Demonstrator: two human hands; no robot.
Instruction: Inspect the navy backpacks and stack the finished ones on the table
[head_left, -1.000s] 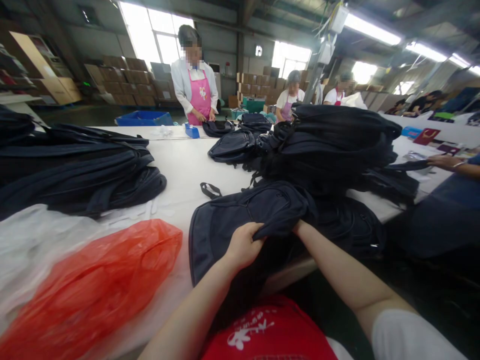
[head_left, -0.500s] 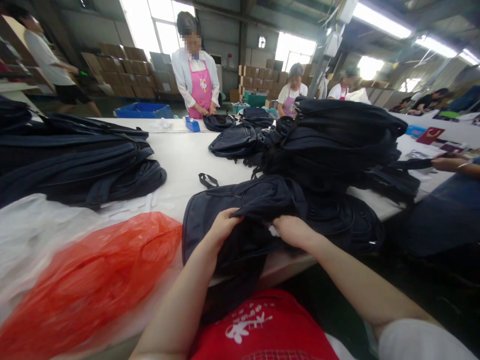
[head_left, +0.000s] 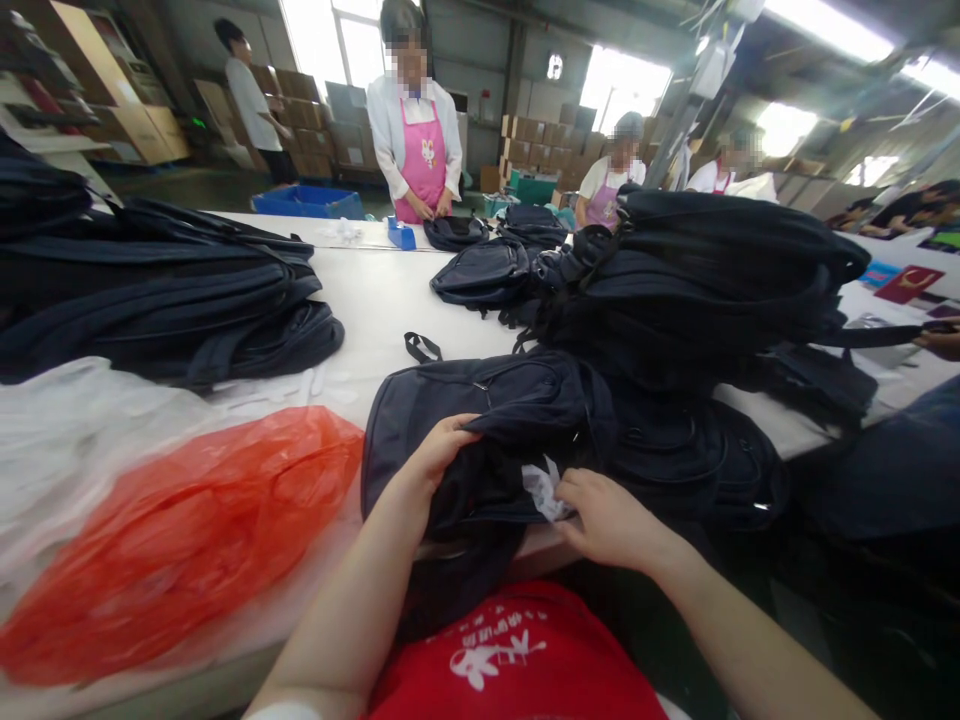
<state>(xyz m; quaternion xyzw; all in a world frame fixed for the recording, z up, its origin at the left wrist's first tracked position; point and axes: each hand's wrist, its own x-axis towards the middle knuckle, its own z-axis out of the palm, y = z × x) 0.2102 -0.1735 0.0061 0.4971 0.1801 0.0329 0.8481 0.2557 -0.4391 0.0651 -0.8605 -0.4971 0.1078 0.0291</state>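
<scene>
A dark navy backpack (head_left: 420, 400) lies on its side at the table's near edge in the head view. My left hand (head_left: 448, 445) is closed on the fabric edge of its opening and lifts it. Just right of the opening, my right hand (head_left: 600, 510) pinches a crumpled white piece (head_left: 544, 487), thin like paper or plastic film. That piece is in front of the bag's dark fabric. The inside of the backpack is too dark to make out.
A red plastic bag (head_left: 217, 520) and white plastic sheeting (head_left: 97, 420) lie at left. Backpacks are piled at the left (head_left: 150, 300) and right (head_left: 712, 280). Across the white table (head_left: 367, 320) stands a co-worker in a pink apron (head_left: 424, 150). A blue bin (head_left: 307, 200) is behind.
My right hand has drawn back toward me, out from the bag's opening, and the white piece now shows in full. My left hand still holds the fabric. The view has shifted slightly left.
</scene>
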